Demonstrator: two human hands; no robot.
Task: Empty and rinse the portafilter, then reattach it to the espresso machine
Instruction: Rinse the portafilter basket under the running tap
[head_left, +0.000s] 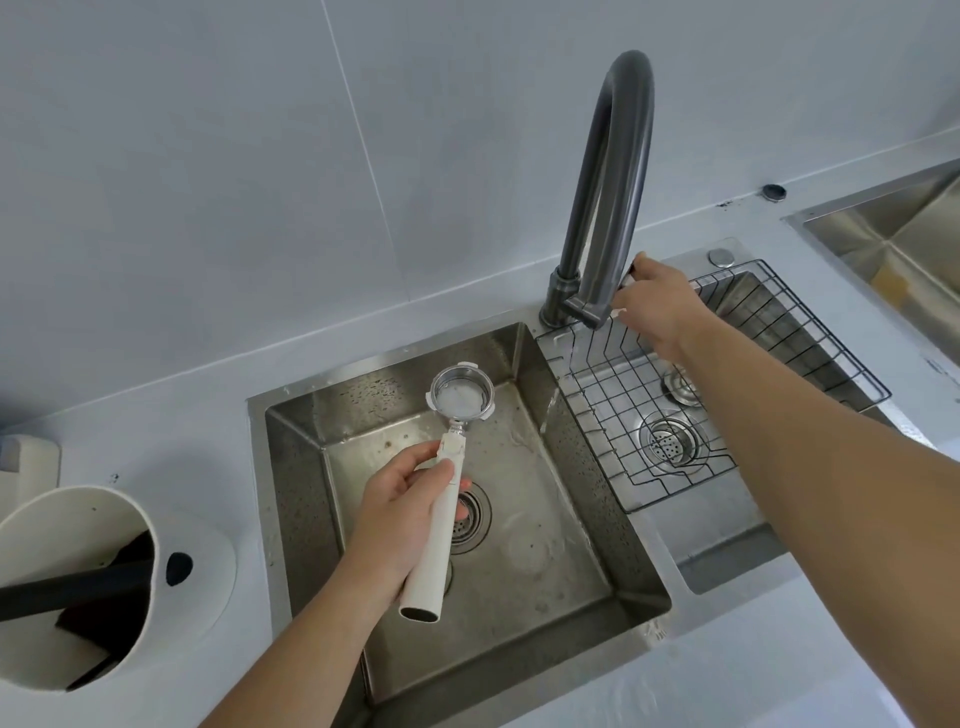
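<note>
Two bare hands are seen over a steel double sink (644, 608). A white-handled portafilter (457, 415) is held above the left basin, the left hand (400, 519) wrapped tightly round its handle, basket empty and facing up. The right hand (657, 306) is closed on the lever behind the dark gooseneck faucet (618, 171). Rinsing appears underway; next, the basket probably needs moving under the spout, which sits over a wire rack (727, 395). A knock box (72, 587) is seen at left
</note>
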